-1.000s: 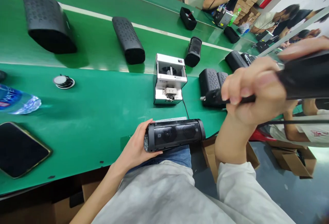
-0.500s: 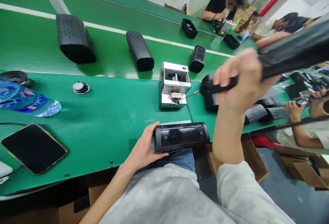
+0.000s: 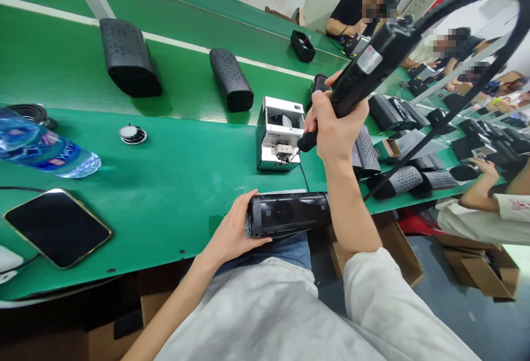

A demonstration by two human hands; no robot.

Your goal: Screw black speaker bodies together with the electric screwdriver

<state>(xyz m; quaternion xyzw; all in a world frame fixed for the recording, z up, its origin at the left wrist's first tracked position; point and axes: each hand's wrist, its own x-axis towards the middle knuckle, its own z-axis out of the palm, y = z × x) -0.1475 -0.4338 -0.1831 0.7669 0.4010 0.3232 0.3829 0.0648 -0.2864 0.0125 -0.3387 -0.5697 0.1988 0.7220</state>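
Found the left hand [image 3: 232,234] clasped round the left end of a black cylindrical speaker [image 3: 290,214], held level at the near edge of the green table [image 3: 174,184], over the lap. Noted the right hand [image 3: 335,129] closed tight on an electric screwdriver [image 3: 364,68], above the speaker and tilted down to the left. Located its bit at the front of the white screw feeder [image 3: 273,129], just beyond the speaker. Recorded a phone [image 3: 58,228] and a water bottle [image 3: 45,148] far left.

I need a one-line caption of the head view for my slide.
Left hand steadies a black speaker while right hand holds an electric screwdriver tip at a white screw feeder.
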